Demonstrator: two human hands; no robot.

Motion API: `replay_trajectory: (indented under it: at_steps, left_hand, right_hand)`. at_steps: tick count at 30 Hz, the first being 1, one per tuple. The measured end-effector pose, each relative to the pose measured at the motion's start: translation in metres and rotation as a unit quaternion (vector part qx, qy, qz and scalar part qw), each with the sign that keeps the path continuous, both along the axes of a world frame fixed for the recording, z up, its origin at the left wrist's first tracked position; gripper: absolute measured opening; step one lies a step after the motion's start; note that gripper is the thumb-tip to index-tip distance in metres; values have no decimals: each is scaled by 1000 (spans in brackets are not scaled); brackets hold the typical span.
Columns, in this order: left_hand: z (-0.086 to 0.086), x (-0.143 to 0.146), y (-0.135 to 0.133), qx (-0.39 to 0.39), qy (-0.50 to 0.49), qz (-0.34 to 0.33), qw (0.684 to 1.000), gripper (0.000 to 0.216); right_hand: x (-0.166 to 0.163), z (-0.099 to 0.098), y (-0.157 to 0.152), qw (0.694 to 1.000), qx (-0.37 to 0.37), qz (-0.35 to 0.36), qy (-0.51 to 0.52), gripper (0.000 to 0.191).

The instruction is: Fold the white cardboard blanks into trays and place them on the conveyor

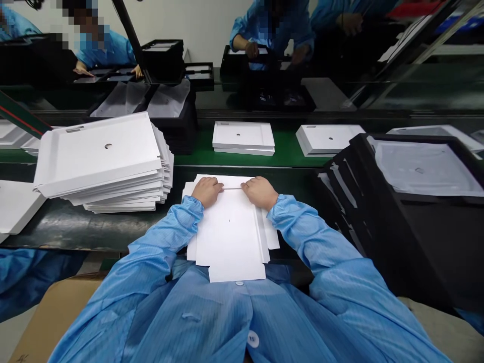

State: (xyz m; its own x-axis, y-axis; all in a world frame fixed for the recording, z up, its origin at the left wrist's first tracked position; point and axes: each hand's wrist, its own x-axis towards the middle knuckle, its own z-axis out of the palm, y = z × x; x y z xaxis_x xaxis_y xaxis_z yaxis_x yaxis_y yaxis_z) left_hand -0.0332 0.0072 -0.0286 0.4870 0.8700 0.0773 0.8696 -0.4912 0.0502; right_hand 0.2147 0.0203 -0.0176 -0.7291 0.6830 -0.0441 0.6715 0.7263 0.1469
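Observation:
A flat white die-cut cardboard sheet (229, 237) lies in front of my body on top of other white sheets (273, 236), its near flap reaching over the table edge. My left hand (207, 191) and my right hand (260, 192) are at its far end, one at each side. Both have their fingers closed on the far flap (232, 185), which is folded up along a crease. A small slot shows in the middle of the sheet.
Left stands a tall leaning stack of folded white trays (102, 146). Two small white tray piles (244, 135) (328, 138) sit on the green conveyor (189, 160). Black trays with translucent bags (427, 166) are piled at right. Co-workers in blue sleeves work across the line.

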Motion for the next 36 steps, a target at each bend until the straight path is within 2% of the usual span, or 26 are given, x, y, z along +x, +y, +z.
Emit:
replay_trajectory:
  at_steps: [5,10,12,24,32,36]
  left_hand:
    - [5,-2,3,20,-2,-33,999,37]
    - [8,0,5,43,2,-41,998,33]
    - [8,0,6,52,-1,-38,998,32]
    - [4,-1,12,41,-48,-21,998,30]
    - [0,6,14,26,-75,-33,996,30]
    - [-1,10,16,24,-107,-36,993,28]
  right_hand:
    - [1,10,6,1000,-23,15,11,34]
    - [9,17,24,992,-112,-25,55,33]
    - [11,18,28,989,-129,-43,56,28]
    - [2,30,10,994,-73,-79,17,28]
    - [10,20,4,985,-74,-139,77,31]
    - [13,20,-1,984,-65,-143,79,31]
